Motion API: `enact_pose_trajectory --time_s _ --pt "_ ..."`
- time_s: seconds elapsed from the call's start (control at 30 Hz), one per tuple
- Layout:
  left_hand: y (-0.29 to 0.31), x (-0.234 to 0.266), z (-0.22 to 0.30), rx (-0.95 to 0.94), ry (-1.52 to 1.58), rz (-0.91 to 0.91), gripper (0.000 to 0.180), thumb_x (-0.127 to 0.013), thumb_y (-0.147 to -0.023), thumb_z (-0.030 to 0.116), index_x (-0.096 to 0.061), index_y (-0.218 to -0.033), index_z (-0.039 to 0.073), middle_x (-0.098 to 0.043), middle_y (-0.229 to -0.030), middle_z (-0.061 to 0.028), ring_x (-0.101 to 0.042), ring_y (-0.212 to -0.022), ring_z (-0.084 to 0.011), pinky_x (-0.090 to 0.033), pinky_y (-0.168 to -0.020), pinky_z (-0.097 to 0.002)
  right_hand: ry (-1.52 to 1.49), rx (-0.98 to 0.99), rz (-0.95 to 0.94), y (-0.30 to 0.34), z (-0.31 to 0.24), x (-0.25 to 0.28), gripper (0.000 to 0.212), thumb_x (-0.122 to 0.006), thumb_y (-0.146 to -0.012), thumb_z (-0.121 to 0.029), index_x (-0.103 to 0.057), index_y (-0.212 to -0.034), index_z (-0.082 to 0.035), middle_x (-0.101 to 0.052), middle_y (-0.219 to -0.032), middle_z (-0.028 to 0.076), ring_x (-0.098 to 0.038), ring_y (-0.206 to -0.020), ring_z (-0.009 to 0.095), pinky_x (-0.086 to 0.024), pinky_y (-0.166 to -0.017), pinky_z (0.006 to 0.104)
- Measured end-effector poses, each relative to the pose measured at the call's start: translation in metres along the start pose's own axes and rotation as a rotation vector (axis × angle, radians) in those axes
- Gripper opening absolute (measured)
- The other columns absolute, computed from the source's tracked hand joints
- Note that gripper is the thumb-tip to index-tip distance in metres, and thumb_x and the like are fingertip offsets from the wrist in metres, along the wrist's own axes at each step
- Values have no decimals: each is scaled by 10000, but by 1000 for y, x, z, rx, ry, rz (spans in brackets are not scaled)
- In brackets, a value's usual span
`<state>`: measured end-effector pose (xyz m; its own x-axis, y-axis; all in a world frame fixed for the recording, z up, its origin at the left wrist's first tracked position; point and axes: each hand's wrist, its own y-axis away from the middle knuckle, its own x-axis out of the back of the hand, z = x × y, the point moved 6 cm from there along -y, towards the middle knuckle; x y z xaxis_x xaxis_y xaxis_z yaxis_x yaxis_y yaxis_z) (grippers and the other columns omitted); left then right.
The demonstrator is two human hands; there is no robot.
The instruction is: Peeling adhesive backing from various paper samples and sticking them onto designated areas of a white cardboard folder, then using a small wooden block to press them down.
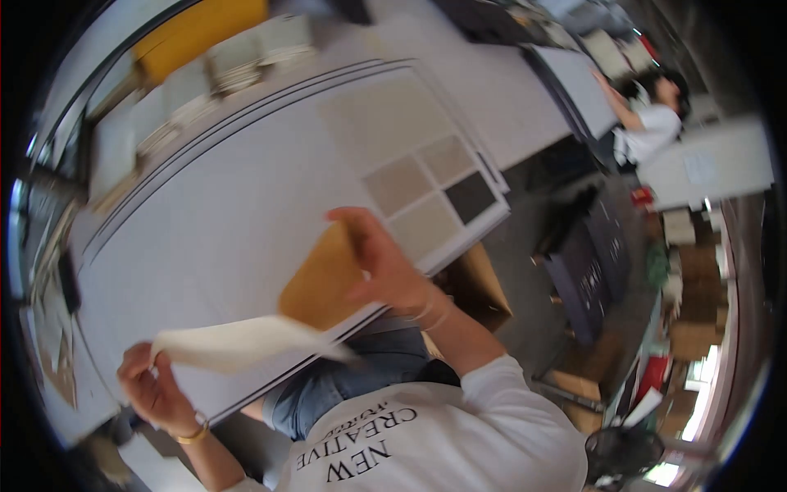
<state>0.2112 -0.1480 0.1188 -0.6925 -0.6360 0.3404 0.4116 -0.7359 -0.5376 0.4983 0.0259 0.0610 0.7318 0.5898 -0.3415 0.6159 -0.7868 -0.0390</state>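
Observation:
A cream paper-like strip [234, 340] runs from my left hand [156, 389], whose fingers are closed on its end. Its other end is smeared by motion beside a mustard-coloured sheet [320, 283]; whether the two are joined I cannot tell. My right hand [389, 262] is curled around the right edge of that sheet, thumb and fingers on either side. Both pieces are over the near edge of a large white board [221, 205]. At the board's right end sit several beige squares [398, 187] and one dark square [470, 198].
Stacks of pale sheets [234, 61] and a yellow piece [197, 33] stand along the far left side. An open cardboard box [475, 287] is on the right below the board. A person [648, 123] works at another table, upper right. Dark panels [582, 262] stand on the floor.

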Motion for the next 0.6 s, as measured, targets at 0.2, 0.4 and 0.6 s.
enact_pose_trajectory --time_s 0.2,0.4,0.6 --pt "4 16 -14 65 -60 -79 153 -537 -918 -27 -495 -1064 -7 -562 -1091 -100 -534 -973 -152 -440 -875 -281 107 -33 -159 12 -9 -12 948 -924 -532 -198 -375 -1296 -84 -464 -1084 31 -477 -981 120 -431 -842 271" --pt "-13 17 -6 122 -41 -215 160 -522 -929 -2 -491 -1086 -1 -551 -1053 -67 -527 -941 -128 -420 -845 -247 115 -292 59 24 39 0 460 -653 -844 -79 -383 -1217 -67 -492 -1107 65 -472 -1032 121 -413 -885 264" --pt "-31 -8 11 269 48 -220 152 -584 -875 -22 -510 -1008 -9 -537 -940 -41 -498 -816 -89 -411 -721 -207 -71 -106 368 30 27 20 525 -497 -895 15 -229 -1311 -157 -538 -919 71 -555 -838 115 -479 -681 261"
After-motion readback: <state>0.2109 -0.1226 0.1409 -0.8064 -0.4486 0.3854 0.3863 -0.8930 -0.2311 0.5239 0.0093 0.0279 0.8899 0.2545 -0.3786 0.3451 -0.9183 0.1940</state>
